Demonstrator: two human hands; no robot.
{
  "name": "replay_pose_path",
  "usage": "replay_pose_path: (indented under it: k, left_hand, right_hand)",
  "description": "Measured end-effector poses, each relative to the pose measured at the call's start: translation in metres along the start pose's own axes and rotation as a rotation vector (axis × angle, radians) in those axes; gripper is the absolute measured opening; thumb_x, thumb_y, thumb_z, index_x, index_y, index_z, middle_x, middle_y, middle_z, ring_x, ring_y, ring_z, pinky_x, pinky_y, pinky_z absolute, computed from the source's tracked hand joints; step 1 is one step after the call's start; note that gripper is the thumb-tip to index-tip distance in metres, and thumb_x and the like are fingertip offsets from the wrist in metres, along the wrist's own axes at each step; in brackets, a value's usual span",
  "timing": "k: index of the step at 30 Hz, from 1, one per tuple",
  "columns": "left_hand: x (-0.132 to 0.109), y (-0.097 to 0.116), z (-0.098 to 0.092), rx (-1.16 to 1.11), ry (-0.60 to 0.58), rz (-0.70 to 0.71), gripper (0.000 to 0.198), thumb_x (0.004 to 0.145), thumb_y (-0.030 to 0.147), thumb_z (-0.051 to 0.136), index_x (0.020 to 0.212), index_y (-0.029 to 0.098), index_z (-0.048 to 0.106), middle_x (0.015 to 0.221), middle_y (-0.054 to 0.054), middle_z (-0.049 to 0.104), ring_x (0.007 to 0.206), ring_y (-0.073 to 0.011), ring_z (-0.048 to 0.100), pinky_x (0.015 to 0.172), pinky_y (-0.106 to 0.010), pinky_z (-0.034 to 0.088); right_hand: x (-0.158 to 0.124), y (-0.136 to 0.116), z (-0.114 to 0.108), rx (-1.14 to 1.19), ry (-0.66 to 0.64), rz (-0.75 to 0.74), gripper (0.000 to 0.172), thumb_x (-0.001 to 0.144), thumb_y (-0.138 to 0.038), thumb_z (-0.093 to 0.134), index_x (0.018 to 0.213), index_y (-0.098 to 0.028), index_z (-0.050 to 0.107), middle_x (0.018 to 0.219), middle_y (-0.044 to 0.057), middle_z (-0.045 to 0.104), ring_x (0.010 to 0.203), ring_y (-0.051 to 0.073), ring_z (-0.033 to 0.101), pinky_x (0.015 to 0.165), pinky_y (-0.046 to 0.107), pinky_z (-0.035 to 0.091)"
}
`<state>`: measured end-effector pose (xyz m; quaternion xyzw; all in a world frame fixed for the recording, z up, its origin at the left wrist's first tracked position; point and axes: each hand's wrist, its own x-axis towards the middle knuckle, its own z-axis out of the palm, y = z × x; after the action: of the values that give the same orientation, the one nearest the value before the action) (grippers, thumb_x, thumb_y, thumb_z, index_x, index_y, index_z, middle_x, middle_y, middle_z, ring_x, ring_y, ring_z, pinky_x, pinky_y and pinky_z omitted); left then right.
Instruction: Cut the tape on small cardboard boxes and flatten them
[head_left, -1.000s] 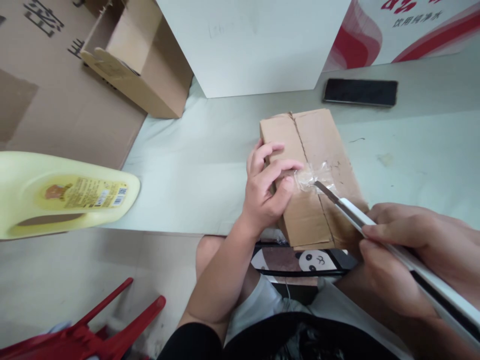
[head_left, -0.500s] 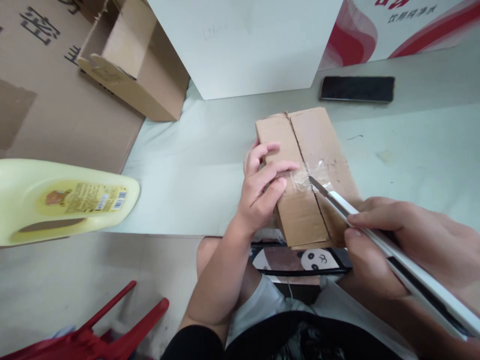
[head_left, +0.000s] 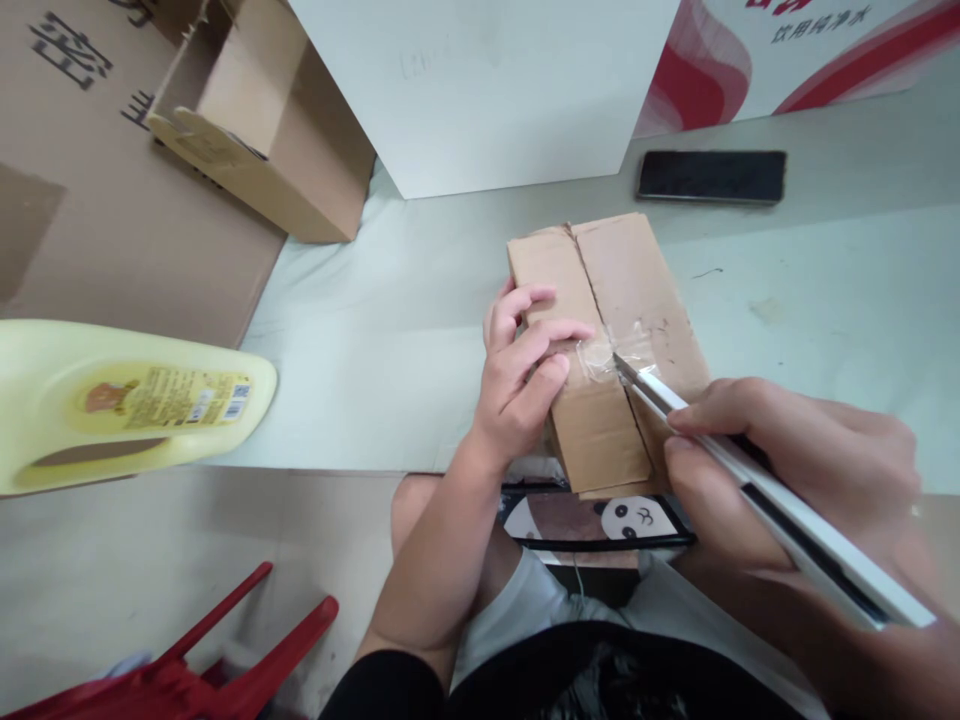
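Note:
A small brown cardboard box lies at the front edge of the table, its flaps meeting in a dark lengthwise seam. Clear tape crosses that seam near the middle. My left hand grips the box's left side, thumb and fingers on the top flap. In my right hand is a white utility knife, held like a pen with its fingers closed. The knife's blade tip touches the seam at the tape; whether it has gone through is too fine to see.
A black phone lies behind the box at right. A white panel and a red-and-white carton stand at the back. An open cardboard box and a yellow jug are left. A red plastic stool is on the floor.
My right hand and the knife have shifted slightly left and up, the blade tip staying at the taped seam. My left hand keeps its hold on the box.

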<state>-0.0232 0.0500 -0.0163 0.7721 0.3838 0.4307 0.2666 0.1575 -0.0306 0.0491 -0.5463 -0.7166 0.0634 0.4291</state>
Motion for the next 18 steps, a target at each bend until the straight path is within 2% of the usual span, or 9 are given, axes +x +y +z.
replay_pose_path:
  k: [4,10,18]
  left_hand:
    - [-0.0001,-0.0002,0.0,0.025,-0.001,0.005,0.043,0.103,0.053,0.037,0.11,0.028,0.072,0.138,-0.008,0.055,0.137,-0.0278,0.051,0.127,-0.054,0.038]
    - [0.0001,-0.0007,0.0009,0.028,0.007,0.007,0.045,0.103,0.054,0.036,0.109,0.028,0.072,0.138,-0.008,0.055,0.137,-0.0276,0.052,0.126,-0.054,0.039]
    - [-0.0001,-0.0011,0.0017,-0.027,0.029,0.027,0.039,0.104,0.05,0.04,0.109,0.029,0.071,0.136,-0.007,0.055,0.136,-0.0259,0.053,0.129,-0.053,0.036]
  right_hand:
    - [0.0005,-0.0001,0.0004,0.012,-0.004,0.003,0.014,0.077,-0.011,0.057,0.074,-0.023,0.05,0.052,-0.009,0.046,0.04,0.004,0.032,0.039,0.019,0.028]
    - [-0.0013,0.0013,-0.0025,0.01,-0.019,0.003,0.015,0.076,-0.011,0.056,0.074,-0.024,0.05,0.052,-0.008,0.048,0.039,0.006,0.038,0.039,0.021,0.031]
    - [-0.0047,0.0016,-0.0038,0.069,-0.013,0.015,0.014,0.075,-0.011,0.055,0.073,-0.024,0.05,0.053,-0.007,0.049,0.04,0.007,0.036,0.04,0.021,0.034]
